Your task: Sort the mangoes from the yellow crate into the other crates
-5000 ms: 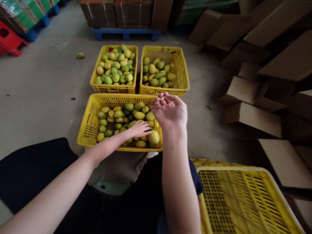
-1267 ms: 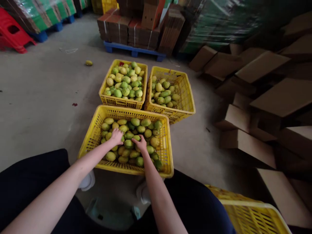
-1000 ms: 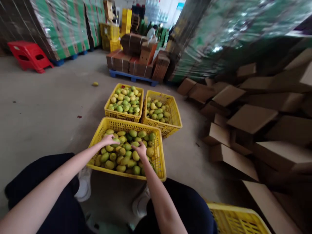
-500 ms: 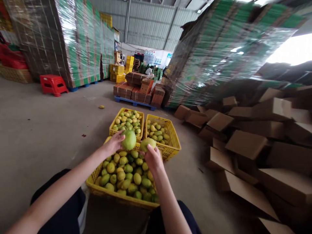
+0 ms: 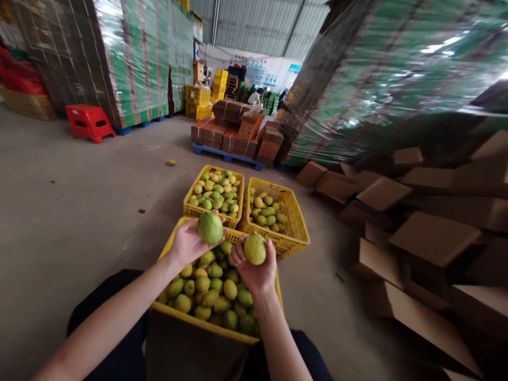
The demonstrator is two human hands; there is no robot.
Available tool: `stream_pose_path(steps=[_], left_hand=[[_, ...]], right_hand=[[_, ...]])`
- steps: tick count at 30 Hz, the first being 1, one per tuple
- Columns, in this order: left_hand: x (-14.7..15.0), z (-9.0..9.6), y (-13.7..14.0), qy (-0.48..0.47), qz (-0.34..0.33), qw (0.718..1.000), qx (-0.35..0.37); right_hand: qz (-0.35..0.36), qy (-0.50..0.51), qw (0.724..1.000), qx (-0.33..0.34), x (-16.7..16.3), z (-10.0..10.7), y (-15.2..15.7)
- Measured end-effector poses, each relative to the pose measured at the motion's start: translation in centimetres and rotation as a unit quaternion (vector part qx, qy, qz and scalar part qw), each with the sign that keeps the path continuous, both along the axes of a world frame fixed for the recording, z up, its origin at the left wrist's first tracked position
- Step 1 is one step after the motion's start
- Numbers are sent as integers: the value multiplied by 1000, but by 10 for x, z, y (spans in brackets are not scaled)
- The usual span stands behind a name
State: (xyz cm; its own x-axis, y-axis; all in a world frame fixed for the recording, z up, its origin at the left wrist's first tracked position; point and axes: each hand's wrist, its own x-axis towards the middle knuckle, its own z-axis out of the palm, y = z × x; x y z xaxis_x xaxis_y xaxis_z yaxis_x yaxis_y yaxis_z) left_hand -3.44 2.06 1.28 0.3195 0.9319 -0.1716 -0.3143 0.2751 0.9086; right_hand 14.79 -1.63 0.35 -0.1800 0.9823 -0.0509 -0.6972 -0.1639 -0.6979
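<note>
My left hand [image 5: 189, 241] is closed round a green lemon [image 5: 210, 228], its palm turned up. Beside it on the right, my right hand [image 5: 256, 271] grips a yellow-green lemon [image 5: 255, 248] with the fingers and thumb at its sides. Both hands are above a large yellow crate [image 5: 210, 325] filled with green and yellow lemons [image 5: 214, 288], between my knees. Behind it stand two more yellow crates: the left crate [image 5: 213, 214] is heaped with lemons, while the right crate [image 5: 297, 211] holds fewer, mostly on its left side.
Open cardboard boxes [image 5: 432, 235] lie piled on the right. Flattened cartons [image 5: 238, 124] rest on a blue pallet [image 5: 228, 155] ahead. A red stool [image 5: 90, 123] stands at left, near wrapped green stacks [image 5: 138, 63]. One fruit [image 5: 170, 162] lies on the floor. A person [image 5: 254, 98] is far back.
My right hand has turned palm up, and its lemon now stands end up. The left hand has rolled slightly under its lemon. The view has tilted down a little.
</note>
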Motion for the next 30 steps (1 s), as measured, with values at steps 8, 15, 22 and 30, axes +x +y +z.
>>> stream_pose_path(steps=[8,15,22,30], left_hand=[[28,-4,2,-32,28,998,-36],[33,-12,-3,110,138,962,206],[26,-17,-7,155,169,929,289],[41,-18,-10,94,242,919,296]], right_hand=[[8,-22,1000,10,-6,6,-2],[-206,-151,967,-22,-19,-4,3],[-234,-295,922,90,-24,-12,4],[-254,-334,895,155,-18,-1,-4]])
